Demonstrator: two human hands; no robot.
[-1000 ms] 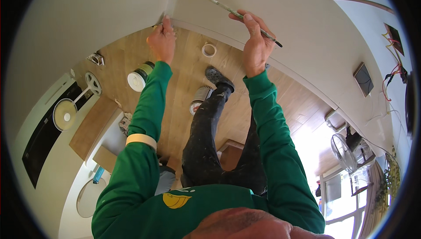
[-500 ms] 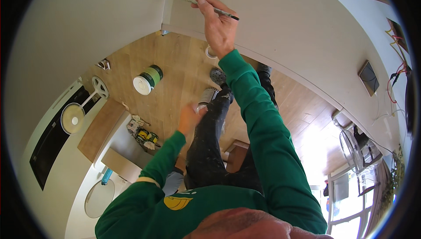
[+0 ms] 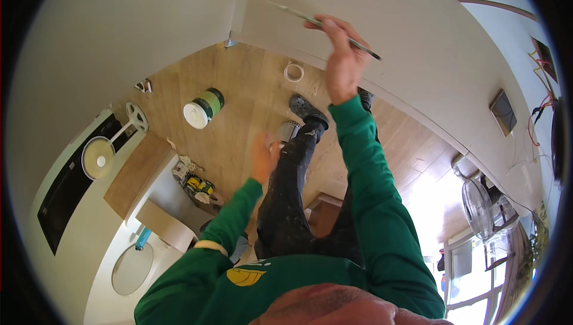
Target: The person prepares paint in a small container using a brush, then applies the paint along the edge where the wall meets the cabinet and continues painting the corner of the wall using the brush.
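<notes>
My right hand (image 3: 347, 59) pinches a thin paintbrush (image 3: 365, 48), its dark handle end pointing right and its pale bristle end pointing left. The brush is over a wide beige panel (image 3: 418, 44), close to where that meets another beige panel (image 3: 149, 20). Whether the bristles touch the surface I cannot tell. Lower down, my left hand (image 3: 262, 162) is beside my left knee, its fingers smeared by motion. Just past it, a grey tin (image 3: 289, 129) is partly hidden behind my leg.
A black and green tub with a white lid (image 3: 203, 109) and a roll of tape (image 3: 293, 72) are on the wooden floor. A phone (image 3: 502, 113) lies on the beige panel, near loose coloured wires (image 3: 542, 101). Fans stand at left (image 3: 98, 159) and right (image 3: 477, 204).
My right hand has drawn the paintbrush rightward and a little down, off the seam between the panels. My left hand has shifted slightly and remains near the knee. The tape roll shows more fully.
</notes>
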